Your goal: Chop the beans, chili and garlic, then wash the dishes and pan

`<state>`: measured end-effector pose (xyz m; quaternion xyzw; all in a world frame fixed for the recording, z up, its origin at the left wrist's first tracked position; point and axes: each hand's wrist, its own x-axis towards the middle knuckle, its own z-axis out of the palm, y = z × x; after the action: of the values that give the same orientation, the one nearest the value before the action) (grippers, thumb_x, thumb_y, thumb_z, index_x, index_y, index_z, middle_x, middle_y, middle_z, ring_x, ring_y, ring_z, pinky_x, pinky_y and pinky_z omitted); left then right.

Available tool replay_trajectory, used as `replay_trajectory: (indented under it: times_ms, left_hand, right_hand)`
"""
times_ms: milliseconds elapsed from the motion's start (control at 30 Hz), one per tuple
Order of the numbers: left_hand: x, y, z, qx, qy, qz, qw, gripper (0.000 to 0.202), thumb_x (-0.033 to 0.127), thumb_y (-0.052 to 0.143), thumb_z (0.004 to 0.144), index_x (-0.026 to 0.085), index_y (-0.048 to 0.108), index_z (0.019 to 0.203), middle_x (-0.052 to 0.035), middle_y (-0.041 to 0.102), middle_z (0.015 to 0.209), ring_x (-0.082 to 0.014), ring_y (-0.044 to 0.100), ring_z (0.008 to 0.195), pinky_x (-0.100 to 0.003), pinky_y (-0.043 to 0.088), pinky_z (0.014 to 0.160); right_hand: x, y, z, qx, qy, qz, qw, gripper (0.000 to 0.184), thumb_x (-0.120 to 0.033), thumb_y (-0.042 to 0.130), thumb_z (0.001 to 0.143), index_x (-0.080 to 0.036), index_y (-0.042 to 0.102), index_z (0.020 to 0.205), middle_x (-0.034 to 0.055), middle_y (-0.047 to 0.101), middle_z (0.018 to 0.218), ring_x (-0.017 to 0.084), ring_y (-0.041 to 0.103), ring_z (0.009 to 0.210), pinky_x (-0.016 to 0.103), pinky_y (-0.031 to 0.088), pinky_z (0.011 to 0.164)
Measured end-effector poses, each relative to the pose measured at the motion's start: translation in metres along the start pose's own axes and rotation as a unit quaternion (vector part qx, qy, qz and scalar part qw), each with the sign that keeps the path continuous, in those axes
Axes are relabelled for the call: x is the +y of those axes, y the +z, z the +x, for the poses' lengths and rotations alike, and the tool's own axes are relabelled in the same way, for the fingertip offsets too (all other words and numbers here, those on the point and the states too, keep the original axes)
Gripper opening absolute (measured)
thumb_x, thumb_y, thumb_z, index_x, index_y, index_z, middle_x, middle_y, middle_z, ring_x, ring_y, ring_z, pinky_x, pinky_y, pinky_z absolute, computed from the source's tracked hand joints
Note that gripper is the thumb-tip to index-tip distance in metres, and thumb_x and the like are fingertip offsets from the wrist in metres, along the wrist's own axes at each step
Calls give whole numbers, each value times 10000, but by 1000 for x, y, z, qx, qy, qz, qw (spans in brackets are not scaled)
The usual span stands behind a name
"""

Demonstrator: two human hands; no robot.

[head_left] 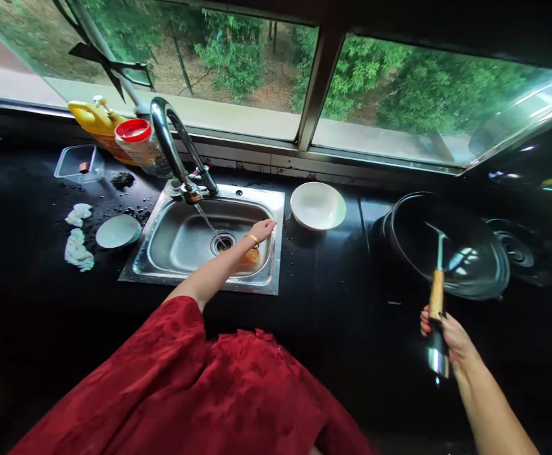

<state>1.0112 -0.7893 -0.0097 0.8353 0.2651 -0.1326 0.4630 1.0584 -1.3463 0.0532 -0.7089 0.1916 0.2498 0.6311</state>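
Observation:
My left hand (261, 229) reaches over the right side of the steel sink (167, 208), fingers stretched out and empty, near the basin's right rim. An orange sponge-like thing (251, 256) lies in the basin just below that hand. A thin stream of water runs from the curved tap (169, 142) toward the drain (223, 242). My right hand (441, 332) is closed round the wooden and metal handle of a spatula (438, 278), whose blade rests inside the black wok (449, 249) on the stove.
A white bowl (318, 205) sits right of the sink. Left of it lie a small plate (117, 231), crumpled white cloths (78, 243), a clear box (79, 163), a red-lidded jar (139, 146) and a yellow bottle (93, 119). A burner (517, 246) sits beyond the wok.

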Motion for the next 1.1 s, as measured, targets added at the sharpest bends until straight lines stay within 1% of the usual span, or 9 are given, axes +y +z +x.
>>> replay_trajectory:
  times_ms: [67,167,267,367,500,700,833,967,1100]
  left_hand:
    - [-55,-15,-21,-16,9,170,985,439,418,386,903,236,549,1268,-98,582,1243,-251,538,1166,-352,415,989]
    - [-110,-17,-40,-76,-1,274,959,642,448,605,762,296,452,1368,-109,502,1338,-305,493,1212,-390,380,1014]
    - [-127,-3,-38,-124,17,317,940,752,430,689,678,318,426,1373,-114,514,1315,-321,502,1192,-413,402,977]
    - [-133,-7,-34,-150,29,302,941,594,279,660,705,225,516,1279,-120,624,1153,-288,588,1071,-379,442,912]
    - [-157,-71,-36,-111,37,282,952,446,254,533,796,156,514,1230,-129,648,1121,-252,624,1008,-324,474,843]
    - [-184,-219,-51,42,39,157,986,453,264,532,801,182,500,1246,-121,643,1148,-256,616,1031,-338,473,889]
    - [-177,-283,-76,151,56,89,983,479,241,538,804,184,490,1277,-115,637,1147,-256,609,1027,-372,462,925]
    - [-158,-304,-98,169,98,134,971,507,248,520,816,198,457,1316,-87,639,1125,-247,607,1018,-381,461,926]
    - [-145,-286,-97,120,130,159,971,496,263,534,798,232,485,1291,-50,660,1063,-231,621,986,-336,467,902]
  right_hand:
    - [25,3,-35,1,-7,-26,1000,523,-379,822,499,-197,521,886,-30,542,595,109,481,440,244,419,403]
    - [50,20,-109,-21,13,-50,998,569,-477,798,548,-216,495,953,-38,525,590,115,467,437,257,397,419]
    - [57,62,-194,-13,65,-95,993,538,-512,760,598,-221,490,961,-48,480,520,122,451,424,264,378,440]
    - [62,125,-266,2,107,-138,985,568,-571,740,592,-207,491,950,-43,481,495,132,469,424,285,406,482]
    - [83,218,-316,-58,125,-135,981,603,-592,722,587,-198,491,982,-32,525,622,87,444,405,238,349,417]
    - [105,354,-301,-177,120,-125,969,447,-453,719,542,-191,508,836,-61,454,558,65,394,411,204,322,388]
    - [107,424,-263,-188,63,-154,968,327,-319,670,540,-172,513,787,-51,496,592,65,433,471,190,355,430]
    - [117,458,-221,-212,54,-186,958,303,-271,587,592,-175,499,866,-50,549,609,72,460,435,194,364,419]
    - [126,465,-191,-245,45,-218,944,301,-223,522,596,-176,466,888,-59,552,577,80,463,387,197,344,395]
